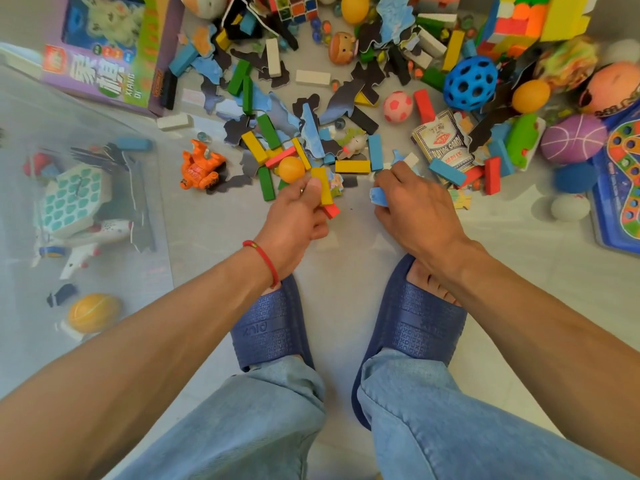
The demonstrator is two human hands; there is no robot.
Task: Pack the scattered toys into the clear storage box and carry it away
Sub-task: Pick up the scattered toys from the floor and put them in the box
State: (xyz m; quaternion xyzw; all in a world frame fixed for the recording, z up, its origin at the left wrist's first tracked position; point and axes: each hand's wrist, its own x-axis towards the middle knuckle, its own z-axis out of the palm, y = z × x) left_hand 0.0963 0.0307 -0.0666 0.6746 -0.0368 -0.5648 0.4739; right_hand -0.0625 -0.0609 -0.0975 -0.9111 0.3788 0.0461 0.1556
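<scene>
**A:** ok so what's he actually got hold of right now?

**B:** Left hand point(298, 213) is curled round a little bundle: a yellow block point(323, 188) standing up between thumb and fingers, a red block point(331, 211) poking out underneath, and an orange ball point(291, 169) sitting right at the fingertips. Can't tell if the ball is truly gripped or just touching. Red string bracelet point(265, 261) on that wrist.

**A:** and the other one?

**B:** Right hand point(415, 209) is down on the floor at the edge of the pile, fingers bent, pinching a pale blue puzzle piece point(379, 196).

**A:** where's the box then?

**B:** The clear storage box point(86, 220) is off to his left on the floor, well apart from both hands. Through its cloudy wall you can see a teal-and-white hexagon board point(74, 199), a white toy plane point(81, 258) and an orange basketball point(93, 311) inside.

**A:** rest of the mess?

**B:** Pile point(346, 98) is spread out in front of his blue slides point(273, 323): coloured blocks, dark puzzle bits, an orange figure point(201, 166), a pink football point(398, 107), a holey blue ball point(470, 84), a deck of playing cards point(445, 142), a purple game box point(110, 46) at the back left.
</scene>
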